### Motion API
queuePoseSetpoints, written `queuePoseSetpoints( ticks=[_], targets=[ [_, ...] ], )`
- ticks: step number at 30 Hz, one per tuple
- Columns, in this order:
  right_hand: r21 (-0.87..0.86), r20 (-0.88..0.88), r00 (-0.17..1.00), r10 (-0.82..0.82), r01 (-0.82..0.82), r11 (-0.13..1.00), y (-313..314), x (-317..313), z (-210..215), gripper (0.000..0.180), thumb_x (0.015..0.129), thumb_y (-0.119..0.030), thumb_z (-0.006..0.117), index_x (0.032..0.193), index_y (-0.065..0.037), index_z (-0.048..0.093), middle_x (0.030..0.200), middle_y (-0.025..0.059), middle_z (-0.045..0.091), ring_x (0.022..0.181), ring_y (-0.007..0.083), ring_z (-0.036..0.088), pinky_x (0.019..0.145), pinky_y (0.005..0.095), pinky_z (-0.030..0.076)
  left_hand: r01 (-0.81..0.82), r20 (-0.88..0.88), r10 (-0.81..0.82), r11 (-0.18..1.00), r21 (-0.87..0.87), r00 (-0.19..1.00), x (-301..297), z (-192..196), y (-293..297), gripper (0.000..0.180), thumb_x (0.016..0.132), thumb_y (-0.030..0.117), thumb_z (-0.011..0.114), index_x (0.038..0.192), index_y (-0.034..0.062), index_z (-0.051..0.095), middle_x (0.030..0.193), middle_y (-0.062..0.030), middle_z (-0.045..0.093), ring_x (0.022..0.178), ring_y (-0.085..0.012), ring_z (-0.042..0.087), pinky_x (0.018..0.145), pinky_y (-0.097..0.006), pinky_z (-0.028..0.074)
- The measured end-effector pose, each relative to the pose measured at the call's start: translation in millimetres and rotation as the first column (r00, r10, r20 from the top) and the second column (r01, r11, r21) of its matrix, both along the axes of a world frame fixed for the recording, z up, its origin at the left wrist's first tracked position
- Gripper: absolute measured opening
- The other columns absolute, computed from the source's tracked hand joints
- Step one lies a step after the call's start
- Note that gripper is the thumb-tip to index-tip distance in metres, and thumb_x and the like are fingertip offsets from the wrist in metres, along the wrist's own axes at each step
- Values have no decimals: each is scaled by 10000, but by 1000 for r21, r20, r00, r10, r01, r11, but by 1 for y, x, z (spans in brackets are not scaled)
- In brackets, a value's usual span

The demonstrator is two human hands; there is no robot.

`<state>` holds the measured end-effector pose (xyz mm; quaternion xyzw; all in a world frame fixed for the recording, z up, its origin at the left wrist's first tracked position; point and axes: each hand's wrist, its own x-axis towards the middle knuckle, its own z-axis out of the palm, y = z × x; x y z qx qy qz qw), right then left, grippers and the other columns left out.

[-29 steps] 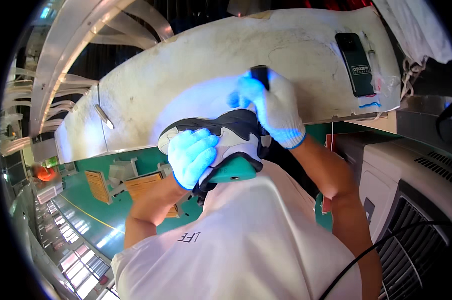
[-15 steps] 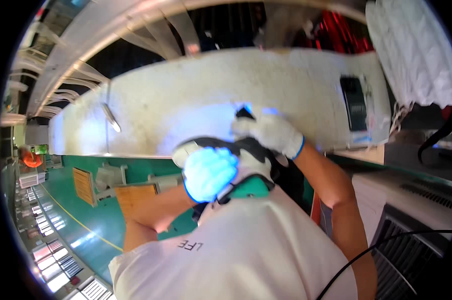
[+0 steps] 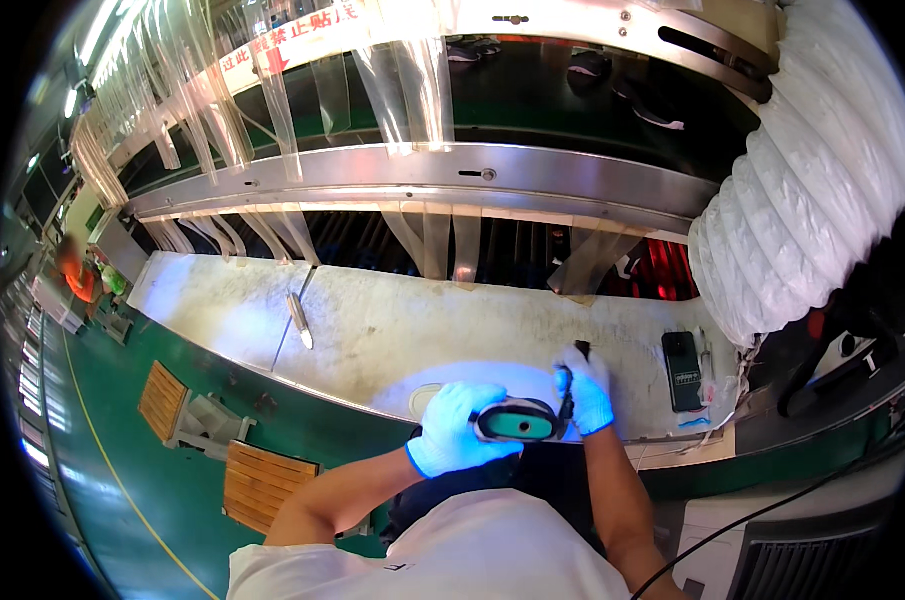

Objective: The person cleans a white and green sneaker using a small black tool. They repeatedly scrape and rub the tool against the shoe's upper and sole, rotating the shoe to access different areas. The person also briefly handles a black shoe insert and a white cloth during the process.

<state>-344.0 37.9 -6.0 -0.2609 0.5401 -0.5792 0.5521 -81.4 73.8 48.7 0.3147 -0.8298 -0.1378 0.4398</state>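
My left hand (image 3: 454, 438), in a white glove lit blue, is closed on a shoe (image 3: 518, 424) held over the front edge of the workbench. A teal oval face with a dark spot and a dark and white rim shows on the shoe; the rest is hidden. Just right of it, my gloved right hand (image 3: 592, 402) is closed round a slim black object (image 3: 582, 348) whose end sticks up above the fingers; its kind cannot be made out. Blue light falls on both gloves and the bench beside them.
The pale workbench (image 3: 452, 325) carries a white-handled tool (image 3: 299, 320) at left and a dark phone-like object (image 3: 681, 372) at right. Behind is a conveyor with shoes (image 3: 652, 105) and plastic strips (image 3: 427, 90). A ribbed white duct (image 3: 812, 190) hangs right; wooden-topped stools (image 3: 262, 488) stand left.
My head view has tilted up, showing more conveyor. The shoe has turned so its teal face points toward me, and my right hand has come down beside it.
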Motion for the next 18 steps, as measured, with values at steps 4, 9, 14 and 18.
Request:
queuePoseSetpoints(
  ticks=[4,9,14,18],
  targets=[
    [-115,-25,995,-96,93,989,26,-16,-14,271,1078,-326,739,953,-94,674,677,1,592,535,90,559,474,269,435,-115,214,38,926,360,976,-5,18,-19,875,704,537,1002,1382,80,690,1229,-185,773,1124,-420,760,996,-478,600],
    [-99,-14,996,-88,86,991,30,-10,-6,218,1080,-247,738,945,-90,670,724,-13,611,539,95,549,504,280,462,-254,292,115,827,501,950,-20,53,-42,1247,724,555,988,1668,-13,405,1296,-281,756,1197,-464,758,1046,-492,599],
    [-91,60,991,-118,123,988,26,-13,-21,239,1102,-320,747,979,-123,685,727,-33,600,580,81,542,511,289,414,-155,445,-29,915,371,895,-28,56,-53,1342,751,545,962,1699,-111,275,1415,-308,689,1232,-500,722,1036,-496,599],
    [-112,15,1000,-24,26,993,25,-10,-27,244,1103,-272,726,914,-148,633,721,-38,584,558,92,539,499,289,403,-242,604,81,951,191,793,-24,41,-50,1354,687,607,967,1689,-56,342,1456,-281,647,1249,-477,702,1044,-555,571]
  ],
)
